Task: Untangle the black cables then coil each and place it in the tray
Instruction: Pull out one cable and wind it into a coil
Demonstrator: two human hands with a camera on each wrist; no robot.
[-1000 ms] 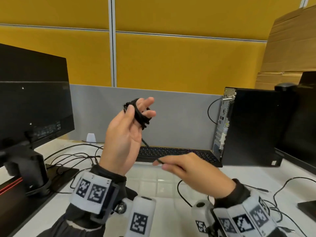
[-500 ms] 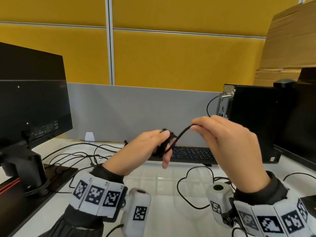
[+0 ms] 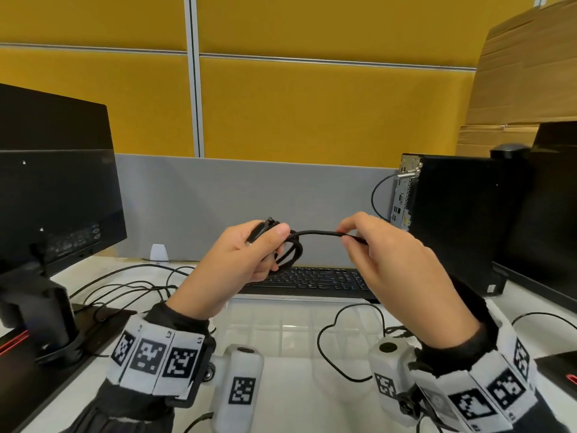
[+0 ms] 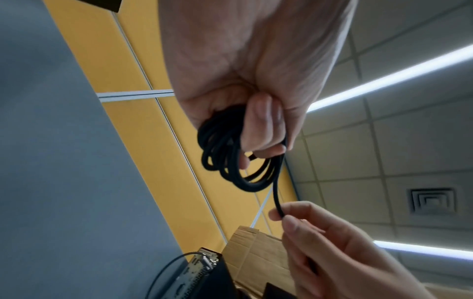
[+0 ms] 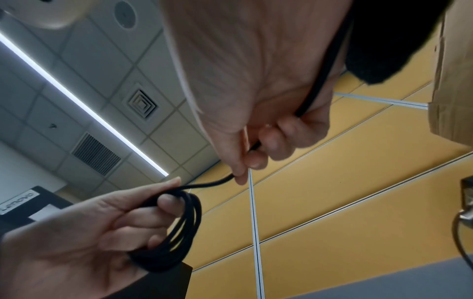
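Office cubicle, yellow partition panels, monitor, keyboard, desktop tower

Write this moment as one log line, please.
step: coiling | left hand: holds black cable coil | right hand: pinches free end | tray: below

keyboard ahead, monitor left, computer tower right, tray open below

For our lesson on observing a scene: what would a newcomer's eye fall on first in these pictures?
First, the two hands raised mid-frame: the left hand grips a coiled black cable, and the right hand pinches its free strand drawn out to the right. Behind them glow yellow partition panels, with a black keyboard on the desk below and a clear tray nearer the person.
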